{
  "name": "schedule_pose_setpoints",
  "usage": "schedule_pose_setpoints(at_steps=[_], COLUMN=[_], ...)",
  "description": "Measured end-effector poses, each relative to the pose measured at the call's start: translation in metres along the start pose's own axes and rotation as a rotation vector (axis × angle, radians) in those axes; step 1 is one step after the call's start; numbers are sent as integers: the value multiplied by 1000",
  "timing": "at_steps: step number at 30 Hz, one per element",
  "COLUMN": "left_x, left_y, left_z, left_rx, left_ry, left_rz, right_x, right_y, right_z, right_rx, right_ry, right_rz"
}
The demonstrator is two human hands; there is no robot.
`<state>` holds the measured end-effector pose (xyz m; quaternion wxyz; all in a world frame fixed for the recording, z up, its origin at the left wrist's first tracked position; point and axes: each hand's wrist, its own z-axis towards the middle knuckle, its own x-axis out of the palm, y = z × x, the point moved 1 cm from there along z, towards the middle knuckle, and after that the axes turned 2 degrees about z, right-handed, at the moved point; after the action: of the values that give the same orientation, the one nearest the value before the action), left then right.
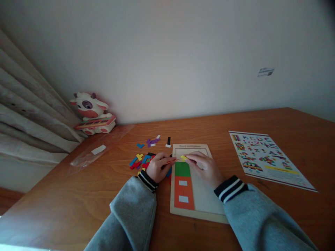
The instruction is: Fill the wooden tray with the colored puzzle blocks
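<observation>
Right hand (205,168): thumb and fingertips pinched together on a small yellow piece (184,157), held over the far part of the wooden tray (196,214). Left hand (159,166): thumb and fingers closed on a thin orange-red piece (171,161), seen nearly edge-on at the tray's left rim. The two held pieces are near each other but apart.

Tray contents: a column along the inner left side, comprising a green block (182,169) and, nearer the wearer, an orange section (184,192) with two white rectangles. The column sits close against the left rim; the tray's pale bed is exposed to its right. The far rim is visible; part of the right rim is hidden by the right hand and sleeve.

Left of the tray, loose coloured pieces (134,161) crowd up to the left hand, some partly covered by it. Beyond these lie a purple piece (152,142) and an upright-lying black piece (169,140), near the tray's far left corner.

To the right, a strip of table (78,198) separates tray from printed sheet (270,157). A plastic bag (86,157) and cow toy (91,111) stand farther left, well apart from both hands, near the table's left edge.
</observation>
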<state>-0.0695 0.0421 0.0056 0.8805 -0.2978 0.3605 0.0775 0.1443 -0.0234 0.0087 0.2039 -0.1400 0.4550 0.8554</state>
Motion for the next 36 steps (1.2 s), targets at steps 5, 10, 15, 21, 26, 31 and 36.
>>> schedule_pose_setpoints(at_steps=[5, 10, 15, 21, 26, 31, 36], left_x=[3, 3, 6, 7, 6, 6, 5], left_y=[-19, -24, -22, -21, -22, -24, -26], left_z=[0, -1, -3, -4, -3, -3, -2], left_rx=[32, 10, -14, -16, -1, -5, 9], left_ry=[125, 175, 195, 202, 212, 202, 206], left_rz=[-155, -192, -213, -236, -216, -211, -183], right_x=[4, 10, 11, 10, 11, 11, 11], right_y=[-2, -4, 0, 1, 1, -2, 1], right_z=[-3, -6, -6, -6, -7, -7, -7], right_rx=[72, 204, 238, 235, 266, 263, 258], right_ry=[-19, -11, 93, 93, 102, 99, 110], right_rz=[140, 354, 362, 342, 407, 419, 403])
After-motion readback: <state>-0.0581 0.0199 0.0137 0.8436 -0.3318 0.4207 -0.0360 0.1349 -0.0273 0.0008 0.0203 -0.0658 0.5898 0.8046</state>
